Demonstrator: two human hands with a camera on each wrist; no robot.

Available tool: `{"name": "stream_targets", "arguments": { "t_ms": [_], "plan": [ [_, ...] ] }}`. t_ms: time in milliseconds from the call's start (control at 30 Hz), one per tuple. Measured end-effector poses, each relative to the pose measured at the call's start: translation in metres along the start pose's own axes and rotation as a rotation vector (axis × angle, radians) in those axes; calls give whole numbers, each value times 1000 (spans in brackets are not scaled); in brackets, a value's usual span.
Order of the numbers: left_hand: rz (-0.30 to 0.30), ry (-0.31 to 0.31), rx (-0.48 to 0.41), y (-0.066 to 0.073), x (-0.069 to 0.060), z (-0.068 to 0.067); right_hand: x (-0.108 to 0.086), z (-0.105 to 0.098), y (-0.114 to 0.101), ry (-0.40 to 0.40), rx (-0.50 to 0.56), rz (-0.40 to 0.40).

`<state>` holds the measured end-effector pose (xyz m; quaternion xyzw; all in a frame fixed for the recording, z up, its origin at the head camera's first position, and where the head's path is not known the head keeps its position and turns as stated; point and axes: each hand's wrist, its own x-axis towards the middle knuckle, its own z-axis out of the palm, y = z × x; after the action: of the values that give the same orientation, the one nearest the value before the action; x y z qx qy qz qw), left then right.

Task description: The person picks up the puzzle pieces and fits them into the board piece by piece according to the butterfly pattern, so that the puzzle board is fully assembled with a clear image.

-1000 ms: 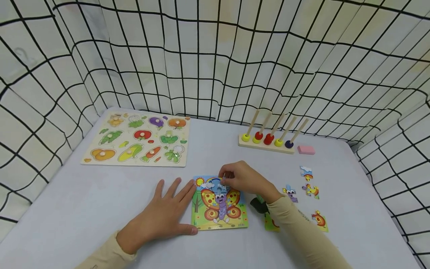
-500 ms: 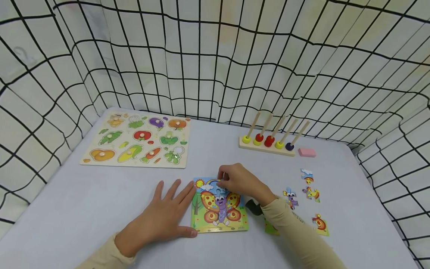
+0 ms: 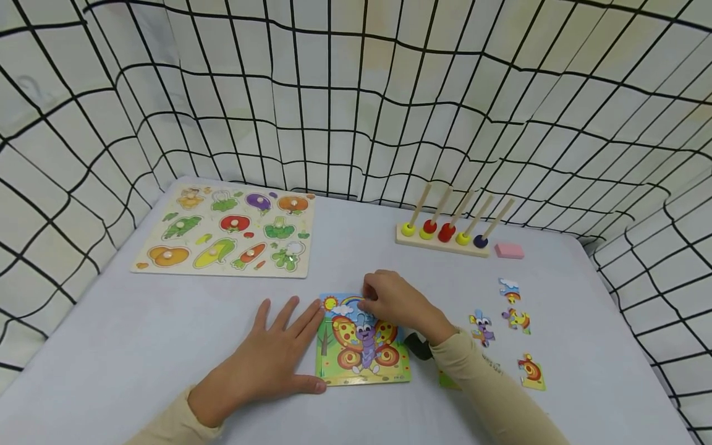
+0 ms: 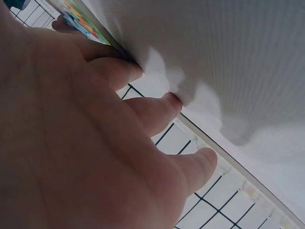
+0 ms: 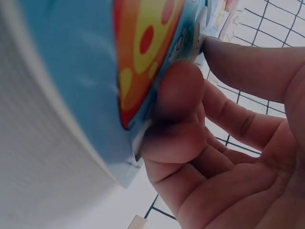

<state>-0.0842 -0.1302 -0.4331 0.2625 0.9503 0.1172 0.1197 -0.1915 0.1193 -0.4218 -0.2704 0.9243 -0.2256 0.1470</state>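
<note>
A square butterfly puzzle lies on the table. My left hand is spread flat beside it, index finger and thumb against its left edge; the left wrist view shows the fingers spread and straight. At the puzzle's upper right, my right hand pinches a small piece over the picture. In the right wrist view the thumb and fingertips hold the piece's edge against the blue and orange surface; the hand hides most of the piece.
Loose puzzle pieces lie to the right, one partly under the right forearm. A vegetable board is at the back left. A peg stand with beads and a pink block stand at the back right. Black netting surrounds the table.
The right hand has shifted slightly left over the top of the puzzle, and its fingertips sit a little lower against the board. The left hand has stayed in place.
</note>
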Motion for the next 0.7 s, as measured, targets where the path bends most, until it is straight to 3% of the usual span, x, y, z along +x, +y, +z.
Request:
{"name": "stream_targets", "arguments": {
  "t_ms": [300, 700],
  "plan": [
    [6, 15, 6, -3, 2, -4, 1, 0, -1, 31, -9, 0],
    [-10, 11, 4, -4, 3, 4, -3, 5, -4, 45, -21, -23]
  ]
}}
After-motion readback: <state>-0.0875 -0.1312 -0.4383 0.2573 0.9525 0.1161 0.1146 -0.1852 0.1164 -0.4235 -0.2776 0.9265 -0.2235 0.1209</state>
